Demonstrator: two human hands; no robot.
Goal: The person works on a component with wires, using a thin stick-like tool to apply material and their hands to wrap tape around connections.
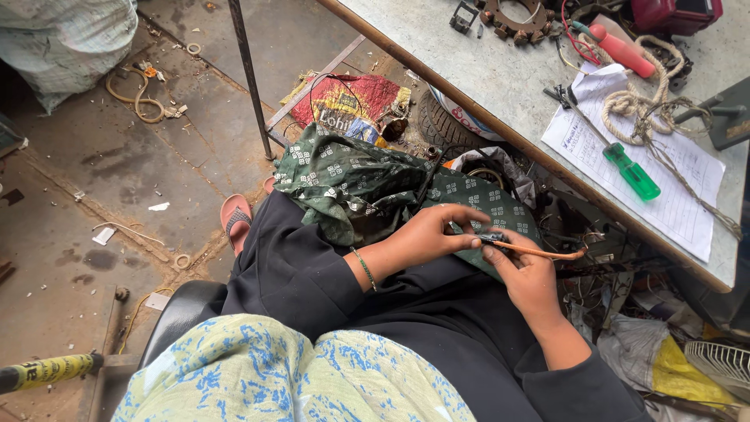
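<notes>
I sit on a black chair with a green patterned cloth (pixel 351 180) over my lap. My left hand (pixel 433 234) pinches a small dark connector (pixel 491 237) between thumb and fingers. From the connector an orange sleeved wire (pixel 543 252) runs to the right. My right hand (pixel 531 277) grips that wire just behind the connector. The two hands touch at the connector, below the edge of the grey workbench (pixel 469 70).
On the bench lie a green-handled screwdriver (pixel 631 170), a printed paper sheet (pixel 672 187), a coil of rope (pixel 641 101), a red-handled tool (pixel 621 48) and a round metal stator (pixel 519 19). Wires and clutter fill the space under the bench. A table leg (pixel 250 78) stands left.
</notes>
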